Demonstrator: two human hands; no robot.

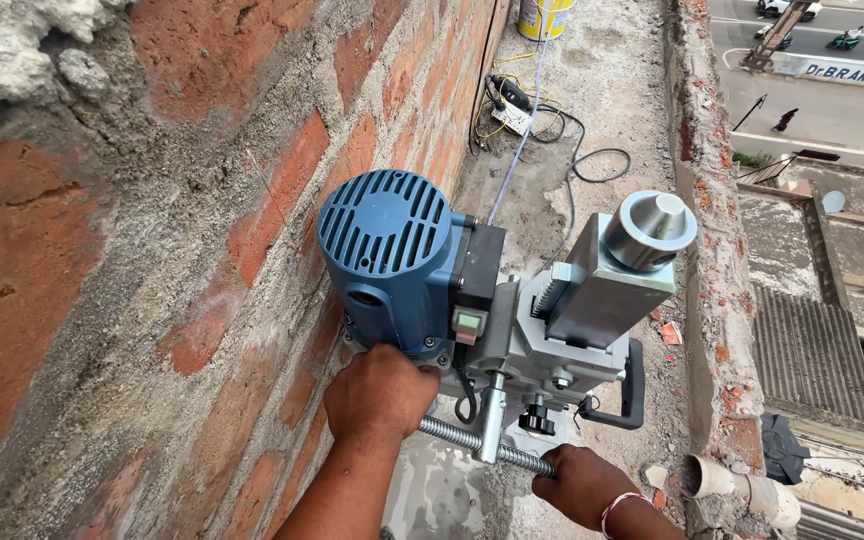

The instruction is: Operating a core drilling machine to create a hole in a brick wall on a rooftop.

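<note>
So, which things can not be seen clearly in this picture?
Head view:
- Drill bit: hidden below the blue motor and the left hand.
- Stand base: covered by the grey carriage.
- Right hand fingers: curled under the threaded rod.
- Yellow bucket: cut by the top edge.

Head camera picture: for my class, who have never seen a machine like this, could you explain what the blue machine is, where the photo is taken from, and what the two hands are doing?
The camera sits on the person's head, looking down a narrow concrete ledge beside a brick wall. The blue motor belongs to a drilling machine riding on a grey metal stand. The left hand rests against the motor's underside; the right hand, wearing a wrist band, grips a threaded feed handle. Cables, a socket strip and a yellow bucket lie farther along. A street shows far below.
</note>
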